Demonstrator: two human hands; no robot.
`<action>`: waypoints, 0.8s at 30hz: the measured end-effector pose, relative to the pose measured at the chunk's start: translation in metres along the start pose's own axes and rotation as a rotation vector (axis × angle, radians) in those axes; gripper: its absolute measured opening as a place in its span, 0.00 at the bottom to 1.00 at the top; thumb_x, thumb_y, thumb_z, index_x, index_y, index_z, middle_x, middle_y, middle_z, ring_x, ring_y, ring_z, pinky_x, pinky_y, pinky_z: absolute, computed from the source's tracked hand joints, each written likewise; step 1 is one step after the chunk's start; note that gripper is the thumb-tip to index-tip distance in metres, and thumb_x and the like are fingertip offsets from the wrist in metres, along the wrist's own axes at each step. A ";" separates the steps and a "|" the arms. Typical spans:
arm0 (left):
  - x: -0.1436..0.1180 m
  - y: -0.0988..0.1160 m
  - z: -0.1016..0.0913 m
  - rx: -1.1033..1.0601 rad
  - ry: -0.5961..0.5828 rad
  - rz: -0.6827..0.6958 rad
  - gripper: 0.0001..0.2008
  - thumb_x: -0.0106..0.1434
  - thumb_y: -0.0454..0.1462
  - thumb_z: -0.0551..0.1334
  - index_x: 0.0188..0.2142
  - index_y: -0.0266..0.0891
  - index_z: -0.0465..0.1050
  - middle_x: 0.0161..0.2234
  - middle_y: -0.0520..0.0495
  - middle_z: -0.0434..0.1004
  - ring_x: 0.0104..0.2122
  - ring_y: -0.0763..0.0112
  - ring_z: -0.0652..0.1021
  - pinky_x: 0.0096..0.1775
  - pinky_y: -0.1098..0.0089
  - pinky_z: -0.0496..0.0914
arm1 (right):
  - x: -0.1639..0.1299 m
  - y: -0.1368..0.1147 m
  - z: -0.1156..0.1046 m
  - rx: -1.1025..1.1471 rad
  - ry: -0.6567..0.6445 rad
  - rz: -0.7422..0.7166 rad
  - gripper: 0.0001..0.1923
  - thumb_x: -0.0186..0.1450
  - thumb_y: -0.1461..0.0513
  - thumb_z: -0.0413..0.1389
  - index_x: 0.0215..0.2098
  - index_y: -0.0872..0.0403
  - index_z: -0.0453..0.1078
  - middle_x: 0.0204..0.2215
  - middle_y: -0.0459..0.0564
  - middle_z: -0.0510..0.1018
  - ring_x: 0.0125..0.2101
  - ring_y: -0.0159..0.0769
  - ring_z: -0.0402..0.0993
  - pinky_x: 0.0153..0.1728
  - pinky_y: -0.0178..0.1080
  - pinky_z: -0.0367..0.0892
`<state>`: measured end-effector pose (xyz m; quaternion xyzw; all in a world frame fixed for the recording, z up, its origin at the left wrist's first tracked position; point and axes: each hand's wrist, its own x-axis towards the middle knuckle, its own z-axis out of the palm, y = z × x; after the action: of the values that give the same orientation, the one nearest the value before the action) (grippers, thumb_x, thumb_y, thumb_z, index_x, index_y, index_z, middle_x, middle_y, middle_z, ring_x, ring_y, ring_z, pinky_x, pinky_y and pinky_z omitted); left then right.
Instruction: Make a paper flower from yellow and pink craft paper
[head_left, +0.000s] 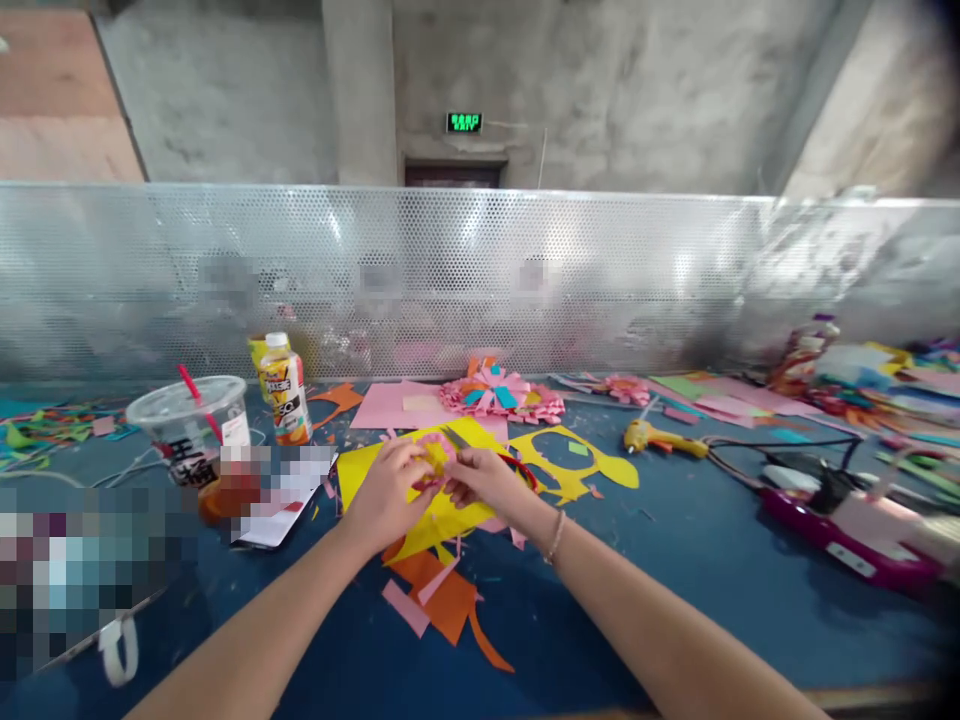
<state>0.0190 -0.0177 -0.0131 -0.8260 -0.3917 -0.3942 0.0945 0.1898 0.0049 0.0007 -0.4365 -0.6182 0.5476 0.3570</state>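
Observation:
My left hand (391, 487) pinches a small pink-and-yellow paper piece (435, 453), apparently a paper flower. On its other side the fingers of my right hand (486, 482) are closed at its edge. Under both hands lies a yellow sheet (364, 478). Scissors with red handles (523, 468) show behind my right hand, partly hidden; whether they touch it I cannot tell. Beyond the hands sits a layered pink paper flower (491, 392) with blue and orange strips. Orange scraps (439, 592) and pink strips (406, 608) are nearer me.
A cut-out yellow sheet (616, 470) and a yellow glue gun (664, 440) lie to the right, before a purple power strip (847, 540). At left stand a plastic cup (187, 420) with a straw and a bottle (289, 395). A perforated metal panel (600, 270) closes off the back.

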 end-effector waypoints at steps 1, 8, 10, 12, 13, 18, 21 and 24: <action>0.001 0.003 -0.002 0.002 -0.030 0.011 0.06 0.58 0.37 0.56 0.32 0.39 0.71 0.39 0.45 0.71 0.46 0.63 0.68 0.48 0.59 0.64 | 0.000 0.001 0.001 0.011 0.005 0.033 0.11 0.56 0.59 0.54 0.20 0.57 0.62 0.15 0.43 0.71 0.14 0.23 0.66 0.19 0.28 0.65; 0.001 0.018 -0.002 0.054 -0.127 -0.068 0.07 0.57 0.32 0.54 0.31 0.41 0.71 0.32 0.47 0.72 0.36 0.66 0.72 0.40 0.63 0.68 | 0.003 0.008 0.007 -0.042 -0.029 0.172 0.10 0.57 0.61 0.48 0.19 0.55 0.62 0.11 0.42 0.68 0.10 0.23 0.61 0.11 0.26 0.59; 0.001 0.018 0.001 0.044 -0.156 -0.065 0.10 0.58 0.31 0.52 0.33 0.41 0.71 0.32 0.47 0.73 0.36 0.66 0.73 0.40 0.64 0.68 | 0.001 0.007 0.007 -0.131 -0.044 0.167 0.13 0.58 0.59 0.48 0.17 0.54 0.60 0.09 0.41 0.66 0.08 0.23 0.58 0.09 0.27 0.57; 0.000 0.017 0.003 0.018 -0.219 -0.100 0.10 0.59 0.32 0.51 0.32 0.40 0.71 0.31 0.47 0.74 0.34 0.67 0.74 0.37 0.66 0.69 | -0.003 0.002 0.003 -0.272 -0.075 0.151 0.19 0.58 0.54 0.47 0.14 0.54 0.59 0.08 0.42 0.64 0.07 0.24 0.57 0.08 0.28 0.54; 0.000 0.016 0.004 0.003 -0.246 -0.131 0.11 0.60 0.33 0.51 0.32 0.41 0.72 0.31 0.47 0.74 0.33 0.68 0.74 0.37 0.67 0.69 | -0.005 -0.003 -0.002 -0.354 -0.071 0.138 0.21 0.59 0.51 0.46 0.14 0.54 0.59 0.08 0.43 0.64 0.07 0.26 0.57 0.07 0.29 0.53; -0.005 0.014 0.009 -0.057 -0.331 -0.075 0.14 0.61 0.33 0.49 0.36 0.42 0.73 0.38 0.45 0.75 0.40 0.68 0.74 0.45 0.67 0.68 | -0.011 -0.040 -0.086 -0.602 0.388 -0.162 0.14 0.58 0.54 0.47 0.19 0.53 0.62 0.13 0.45 0.67 0.13 0.29 0.62 0.15 0.32 0.59; -0.005 0.013 0.009 -0.065 -0.385 -0.063 0.14 0.61 0.34 0.49 0.38 0.43 0.73 0.40 0.45 0.75 0.44 0.68 0.73 0.46 0.68 0.67 | -0.018 -0.041 -0.182 -0.918 0.880 -0.366 0.09 0.57 0.59 0.45 0.29 0.52 0.66 0.26 0.52 0.74 0.29 0.40 0.70 0.33 0.41 0.65; -0.002 0.012 0.006 -0.136 -0.426 -0.081 0.14 0.61 0.35 0.50 0.40 0.43 0.73 0.41 0.45 0.74 0.46 0.69 0.72 0.47 0.68 0.67 | -0.031 -0.008 -0.275 -1.168 1.043 -0.256 0.17 0.54 0.65 0.43 0.40 0.58 0.66 0.38 0.66 0.72 0.42 0.49 0.68 0.41 0.46 0.62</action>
<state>0.0302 -0.0247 -0.0166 -0.8787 -0.4081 -0.2398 -0.0621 0.4525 0.0765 0.0499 -0.6791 -0.6039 -0.1858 0.3737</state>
